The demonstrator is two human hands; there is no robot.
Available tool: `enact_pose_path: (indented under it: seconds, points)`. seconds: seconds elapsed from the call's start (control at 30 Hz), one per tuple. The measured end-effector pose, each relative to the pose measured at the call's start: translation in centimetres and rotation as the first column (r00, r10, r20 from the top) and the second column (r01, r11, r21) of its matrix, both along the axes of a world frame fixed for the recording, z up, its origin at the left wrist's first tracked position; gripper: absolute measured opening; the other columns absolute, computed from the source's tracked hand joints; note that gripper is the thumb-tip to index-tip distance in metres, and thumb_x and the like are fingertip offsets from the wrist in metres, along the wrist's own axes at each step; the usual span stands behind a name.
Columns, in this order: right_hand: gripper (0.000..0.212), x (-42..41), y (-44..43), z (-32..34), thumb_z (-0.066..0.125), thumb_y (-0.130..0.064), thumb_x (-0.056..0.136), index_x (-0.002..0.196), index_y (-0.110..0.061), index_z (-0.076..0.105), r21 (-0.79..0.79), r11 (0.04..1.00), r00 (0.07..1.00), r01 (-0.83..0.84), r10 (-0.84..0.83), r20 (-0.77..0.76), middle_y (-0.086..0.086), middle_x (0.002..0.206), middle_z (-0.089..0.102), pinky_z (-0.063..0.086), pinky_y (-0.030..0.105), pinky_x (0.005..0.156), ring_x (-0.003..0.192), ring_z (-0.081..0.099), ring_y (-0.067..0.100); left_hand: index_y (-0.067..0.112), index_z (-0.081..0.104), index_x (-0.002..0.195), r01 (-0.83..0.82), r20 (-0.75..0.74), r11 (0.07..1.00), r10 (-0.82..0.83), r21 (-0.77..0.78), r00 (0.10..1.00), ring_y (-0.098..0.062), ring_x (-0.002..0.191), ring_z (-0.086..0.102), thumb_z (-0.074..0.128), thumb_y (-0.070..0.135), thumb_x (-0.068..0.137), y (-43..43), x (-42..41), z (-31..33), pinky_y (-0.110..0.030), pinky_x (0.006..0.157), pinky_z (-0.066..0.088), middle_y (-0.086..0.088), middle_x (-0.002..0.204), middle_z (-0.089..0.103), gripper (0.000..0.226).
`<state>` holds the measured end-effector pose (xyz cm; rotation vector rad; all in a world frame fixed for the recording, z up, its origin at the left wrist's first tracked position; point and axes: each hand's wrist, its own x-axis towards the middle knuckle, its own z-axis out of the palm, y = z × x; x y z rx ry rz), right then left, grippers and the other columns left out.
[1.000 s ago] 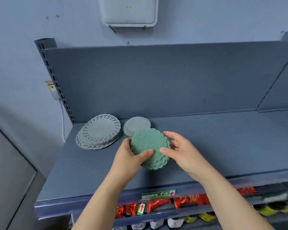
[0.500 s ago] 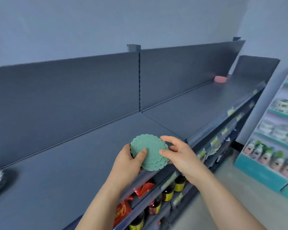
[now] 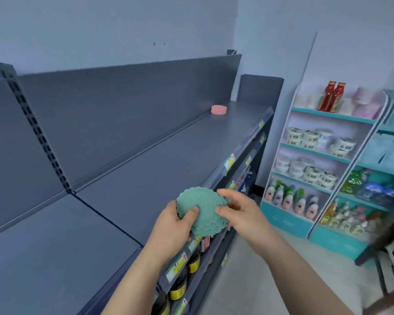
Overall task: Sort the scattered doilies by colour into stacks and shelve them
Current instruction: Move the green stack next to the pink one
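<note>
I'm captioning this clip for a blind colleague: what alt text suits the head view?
The left hand and right hand hold a stack of green doilies above the front edge of a dark grey shelf. A pink stack lies far along it; stocked teal shelves stand to the right.

Retail shop interior. Grey gondola shelving [image 3: 168, 155] with price labels [image 3: 229, 162] along edges. Teal display rack [image 3: 332, 115] stocked with bottles [image 3: 289, 200], probably toiletries.

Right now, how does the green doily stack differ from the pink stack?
The green doily stack is held in the left hand and right hand; the pink stack lies far along the shelf. The green one is fanned unevenly; the pink one looks flush. Both are round.
</note>
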<state>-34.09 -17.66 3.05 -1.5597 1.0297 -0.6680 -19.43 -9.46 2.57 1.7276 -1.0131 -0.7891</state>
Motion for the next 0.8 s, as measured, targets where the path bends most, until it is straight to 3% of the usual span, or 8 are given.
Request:
enact_pose_path:
  seconds: [0.13, 0.23, 0.33, 0.4, 0.47, 0.6, 0.73, 0.8]
  points:
    - [0.031, -0.4, -6.3, -0.1, 0.059, -0.012, 0.088, 0.102, -0.04, 0.061, 0.005, 0.999, 0.999, 0.049, -0.049, 0.014, -0.01, 0.092, 0.067, 0.052, 0.02, 0.07, 0.077, 0.067, 0.001, 0.021, 0.054, 0.108, 0.052, -0.012, 0.999, -0.052, 0.005, 0.999, -0.011, 0.062, 0.056, 0.051, 0.035, 0.094, -7.2, -0.1, -0.3, -0.025, 0.059, 0.051, -0.001, 0.095, 0.066, 0.021]
    - [0.03, 0.0, -11.4, 0.2, 0.059, -0.012, 0.088, 0.109, -0.034, 0.06, -0.009, 0.996, 0.996, 0.088, -0.088, -0.006, -0.007, 0.095, 0.066, 0.054, 0.027, 0.078, 0.084, 0.066, 0.006, 0.018, 0.055, 0.108, 0.091, -0.036, 0.996, -0.092, -0.016, 0.995, -0.011, 0.068, 0.057, 0.051, 0.032, 0.095, -12.9, 0.4, -0.2, -0.024, 0.055, 0.048, 0.001, 0.092, 0.064, 0.02]
    - [0.03, 0.6, -16.8, 1.0, 0.059, -0.012, 0.087, 0.111, -0.029, 0.062, -0.008, 0.993, 0.993, 0.122, -0.122, -0.007, -0.001, 0.095, 0.067, 0.056, 0.038, 0.086, 0.089, 0.067, 0.015, 0.019, 0.055, 0.112, 0.123, -0.024, 0.992, -0.124, -0.017, 0.992, -0.012, 0.081, 0.062, 0.053, 0.034, 0.093, -18.9, 1.4, 0.3, -0.029, 0.067, 0.053, 0.004, 0.097, 0.066, 0.025]
    - [0.027, 0.8, -20.1, 1.6, 0.057, -0.01, 0.088, 0.102, -0.033, 0.063, -0.017, 0.993, 0.993, 0.119, -0.119, -0.01, -0.003, 0.091, 0.067, 0.057, 0.033, 0.08, 0.085, 0.067, 0.013, 0.021, 0.055, 0.113, 0.135, -0.022, 0.991, -0.135, -0.01, 0.991, -0.011, 0.087, 0.063, 0.054, 0.035, 0.092, -22.7, 1.9, 0.8, -0.03, 0.073, 0.053, 0.006, 0.101, 0.066, 0.026]
    - [0.026, 0.8, -23.2, 2.1, 0.056, -0.009, 0.089, 0.098, -0.034, 0.061, -0.029, 0.991, 0.991, 0.13, -0.13, 0.001, -0.006, 0.089, 0.066, 0.053, 0.024, 0.07, 0.082, 0.065, 0.009, 0.022, 0.056, 0.113, 0.166, -0.032, 0.986, -0.167, -0.02, 0.985, -0.01, 0.087, 0.063, 0.054, 0.034, 0.093, -26.2, 2.0, 1.2, -0.026, 0.068, 0.05, 0.006, 0.1, 0.066, 0.024]
    - [0.022, 0.2, -28.9, 1.6, 0.057, -0.013, 0.091, 0.103, -0.033, 0.057, -0.021, 0.983, 0.983, 0.181, -0.181, 0.025, -0.008, 0.089, 0.063, 0.046, 0.009, 0.058, 0.075, 0.062, 0.002, 0.022, 0.055, 0.11, 0.195, -0.032, 0.981, -0.195, -0.009, 0.98, -0.009, 0.088, 0.063, 0.055, 0.033, 0.092, -32.4, 1.4, 1.3, -0.027, 0.069, 0.053, 0.006, 0.1, 0.065, 0.022]
    - [0.027, -0.7, -34.6, 0.6, 0.06, -0.016, 0.09, 0.116, -0.022, 0.06, -0.009, 0.976, 0.976, 0.216, -0.216, 0.001, -0.001, 0.095, 0.066, 0.053, 0.015, 0.066, 0.08, 0.066, 0.009, 0.026, 0.055, 0.106, 0.219, -0.008, 0.976, -0.219, 0.012, 0.976, -0.01, 0.086, 0.063, 0.053, 0.032, 0.092, -38.1, 0.2, 0.8, -0.023, 0.061, 0.052, 0.005, 0.101, 0.064, 0.015]
    - [0.033, -1.2, -37.9, 0.0, 0.061, -0.018, 0.089, 0.122, -0.021, 0.058, -0.009, 0.977, 0.977, 0.214, -0.214, 0.0, 0.002, 0.1, 0.066, 0.055, 0.022, 0.074, 0.085, 0.066, 0.012, 0.029, 0.056, 0.101, 0.217, -0.006, 0.976, -0.217, 0.013, 0.976, -0.01, 0.086, 0.064, 0.053, 0.032, 0.092, -41.2, -0.3, 0.3, -0.028, 0.067, 0.055, 0.005, 0.099, 0.065, 0.009]
